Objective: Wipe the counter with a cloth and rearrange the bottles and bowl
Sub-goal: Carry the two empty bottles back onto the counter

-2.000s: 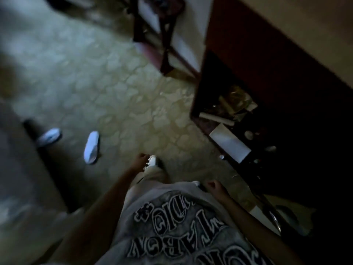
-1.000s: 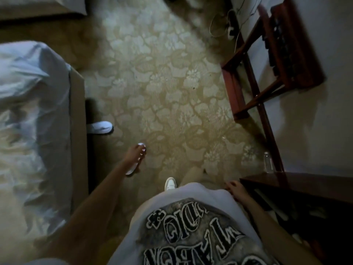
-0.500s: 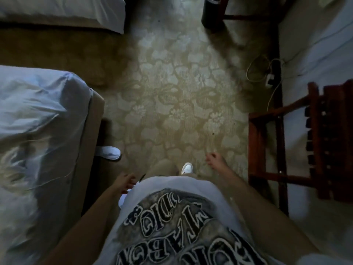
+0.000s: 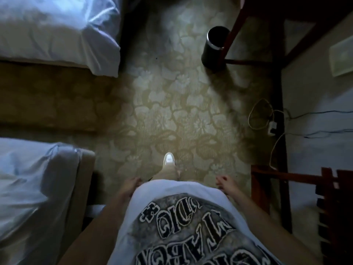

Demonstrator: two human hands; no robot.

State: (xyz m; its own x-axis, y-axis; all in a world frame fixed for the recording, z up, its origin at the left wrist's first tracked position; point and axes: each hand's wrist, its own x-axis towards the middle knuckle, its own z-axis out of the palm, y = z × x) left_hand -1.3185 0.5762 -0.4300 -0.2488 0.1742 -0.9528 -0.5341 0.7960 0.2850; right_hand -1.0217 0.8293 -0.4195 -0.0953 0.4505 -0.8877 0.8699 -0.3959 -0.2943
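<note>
No cloth, bottle, bowl or counter shows in the head view. I look straight down at a flower-patterned carpet in a dim room. My left hand hangs at my hip beside a white printed shirt, fingers loosely curled, holding nothing that I can see. My right hand hangs at the other hip, fingers curled in, also with nothing visible in it. One white shoe points forward between them.
A bed with pale sheets lies at my left, a second bed at the far left. A dark cylindrical bin stands ahead by a wooden table leg. A red wooden rack and loose cables run along the right wall.
The view has swung from a dark cabinet to the aisle between beds and wall. I have walked forward; the bin and rack are nearer. Both hands swing at my sides.
</note>
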